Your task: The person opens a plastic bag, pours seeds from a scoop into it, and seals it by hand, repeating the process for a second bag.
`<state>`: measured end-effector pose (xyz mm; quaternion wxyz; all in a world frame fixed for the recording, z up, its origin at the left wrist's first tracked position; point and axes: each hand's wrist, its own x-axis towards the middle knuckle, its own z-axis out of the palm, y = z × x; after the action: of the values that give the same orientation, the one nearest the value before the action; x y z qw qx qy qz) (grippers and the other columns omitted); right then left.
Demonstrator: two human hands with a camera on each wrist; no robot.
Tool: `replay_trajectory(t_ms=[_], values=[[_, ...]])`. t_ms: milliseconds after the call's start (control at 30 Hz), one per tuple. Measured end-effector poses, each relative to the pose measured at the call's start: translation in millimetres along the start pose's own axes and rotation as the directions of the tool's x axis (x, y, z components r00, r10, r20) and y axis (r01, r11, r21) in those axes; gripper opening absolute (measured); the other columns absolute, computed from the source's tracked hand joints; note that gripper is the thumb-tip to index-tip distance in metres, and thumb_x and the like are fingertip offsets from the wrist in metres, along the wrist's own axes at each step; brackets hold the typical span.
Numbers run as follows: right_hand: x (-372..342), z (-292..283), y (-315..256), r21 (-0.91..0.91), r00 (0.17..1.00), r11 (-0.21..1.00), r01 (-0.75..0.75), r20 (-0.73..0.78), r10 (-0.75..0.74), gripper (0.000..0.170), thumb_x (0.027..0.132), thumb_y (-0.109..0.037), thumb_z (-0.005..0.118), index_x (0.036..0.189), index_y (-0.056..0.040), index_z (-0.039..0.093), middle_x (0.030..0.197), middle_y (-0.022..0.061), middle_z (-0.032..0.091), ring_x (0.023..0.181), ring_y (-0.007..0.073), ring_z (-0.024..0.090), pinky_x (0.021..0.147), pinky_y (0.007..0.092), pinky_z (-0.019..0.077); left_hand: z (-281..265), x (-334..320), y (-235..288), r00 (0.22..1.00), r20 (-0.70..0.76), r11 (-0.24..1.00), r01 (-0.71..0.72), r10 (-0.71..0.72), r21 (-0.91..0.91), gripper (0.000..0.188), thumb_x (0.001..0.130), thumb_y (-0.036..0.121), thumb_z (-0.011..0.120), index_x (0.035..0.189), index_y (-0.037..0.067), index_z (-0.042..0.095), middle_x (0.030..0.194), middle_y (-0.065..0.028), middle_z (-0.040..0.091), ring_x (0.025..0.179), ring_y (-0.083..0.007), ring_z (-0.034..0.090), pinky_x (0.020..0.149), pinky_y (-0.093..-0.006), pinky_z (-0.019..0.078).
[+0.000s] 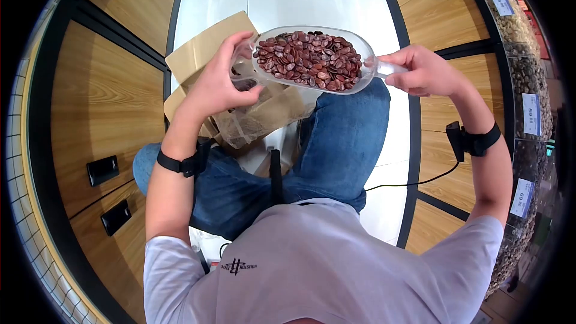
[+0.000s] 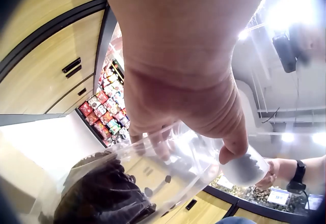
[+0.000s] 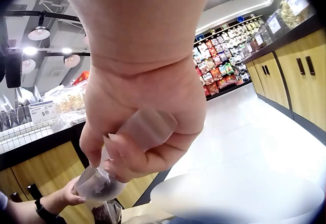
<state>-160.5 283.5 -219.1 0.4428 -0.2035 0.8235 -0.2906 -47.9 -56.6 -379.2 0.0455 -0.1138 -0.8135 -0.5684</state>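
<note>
A clear scoop [image 1: 368, 54] full of reddish-brown seeds [image 1: 309, 60] is held level above the knees. The right hand [image 1: 423, 71] grips its handle [image 3: 147, 127] at the right. At the scoop's left end, the left hand [image 1: 217, 78] curls thumb and fingers round the mouth of a clear plastic bag [image 1: 243, 126]. In the left wrist view, the bag [image 2: 173, 183] hangs below the left hand [image 2: 188, 102] with dark contents [image 2: 102, 193] inside. The right wrist view shows the right hand [image 3: 142, 112] with fingers curled round the handle.
An open cardboard box [image 1: 210, 42] stands on the white floor [image 1: 288, 0] beneath the bag. Wooden cabinets [image 1: 90, 102] line both sides. Bins of dry goods with price tags [image 1: 531, 114] run along the right. A black cable [image 1: 414, 185] trails from the right wrist band.
</note>
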Motion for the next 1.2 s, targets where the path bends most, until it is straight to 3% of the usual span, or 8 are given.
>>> replay_trajectory(t_ms=[200,367,667,767,1100,1167,1200], values=[[13.2,-22.2,-12.1,-0.038,0.99,0.992,-0.116,0.07,0.119,0.041,0.088,-0.015,0.066,0.128,-0.0097,0.067,0.054,-0.0051,0.048,0.041,0.003,0.037,0.037,0.0213,0.0297,15.3,10.0,-8.9,0.999,0.036,1.0,0.004,-0.004,0.003,0.087,0.066,0.008,0.079,0.142,0.002,0.037,0.135,-0.0152,0.052,0.131,-0.0258,0.048,0.112,-0.0351,0.0364],[23.5,-35.0,-16.5,-0.126,0.992,0.991,-0.049,0.11,0.063,0.037,0.088,-0.02,0.065,0.121,-0.006,0.07,0.054,-0.0041,0.049,0.039,0.0032,0.039,0.035,0.0205,0.0295,19.2,17.2,-7.1,0.998,0.046,0.999,0.039,-0.04,0.014,0.088,0.065,0.006,0.079,0.142,0.003,0.037,0.131,-0.0151,0.054,0.125,-0.0237,0.053,0.108,-0.0337,0.0403],[36.5,-44.3,-23.7,-0.234,0.988,0.97,-0.066,0.118,0.095,0.035,0.088,-0.026,0.067,0.114,-0.0027,0.071,0.054,-0.0026,0.05,0.038,0.003,0.041,0.033,0.0195,0.0307,20.8,21.1,-7.2,0.999,0.021,0.998,0.025,-0.026,0.065,0.086,0.066,0.007,0.083,0.14,0.004,0.039,0.13,-0.0174,0.055,0.124,-0.0254,0.056,0.106,-0.034,0.0447],[38.2,-40.8,-33.0,-0.155,0.983,0.986,-0.068,0.156,0.092,0.042,0.088,-0.018,0.062,0.127,-0.0013,0.065,0.049,-0.0048,0.046,0.035,0.0026,0.038,0.032,0.0182,0.0322,20.9,20.2,-9.9,1.0,0.016,0.996,0.024,-0.025,0.083,0.086,0.066,0.007,0.082,0.14,0.003,0.039,0.13,-0.0176,0.055,0.124,-0.0255,0.055,0.106,-0.0339,0.0448],[26.8,-44.3,-61.0,-0.247,0.977,0.967,-0.055,0.186,0.103,0.041,0.09,-0.023,0.065,0.123,0.002,0.065,0.051,-0.0021,0.05,0.035,0.0035,0.044,0.032,0.0177,0.0346,24.1,18.1,-15.6,1.0,0.01,0.999,0.03,-0.03,0.04,0.088,0.064,0.01,0.083,0.14,0.006,0.04,0.126,-0.0176,0.057,0.119,-0.0271,0.058,0.102,-0.0358,0.047],[18.3,-42.4,-79.9,-0.125,0.88,0.908,-0.399,0.227,0.418,0.032,0.096,-0.027,0.065,0.122,-0.0073,0.066,0.06,-0.0062,0.046,0.05,0.0051,0.042,0.044,0.0225,0.0335,23.1,17.6,-12.6,0.996,0.034,0.995,0.083,-0.085,0.051,0.086,0.067,0.005,0.08,0.142,0.004,0.039,0.132,-0.0151,0.055,0.123,-0.0229,0.055,0.106,-0.0333,0.0436],[17.0,-42.6,-82.9,-0.124,0.881,0.908,-0.4,0.223,0.418,0.032,0.096,-0.027,0.065,0.122,-0.0073,0.066,0.06,-0.0062,0.046,0.05,0.0051,0.042,0.044,0.0225,0.0335,23.4,17.4,-12.0,0.996,0.035,0.995,0.08,-0.082,0.051,0.086,0.067,0.005,0.08,0.142,0.004,0.039,0.132,-0.0151,0.055,0.123,-0.0229,0.055,0.106,-0.0333,0.0436]])
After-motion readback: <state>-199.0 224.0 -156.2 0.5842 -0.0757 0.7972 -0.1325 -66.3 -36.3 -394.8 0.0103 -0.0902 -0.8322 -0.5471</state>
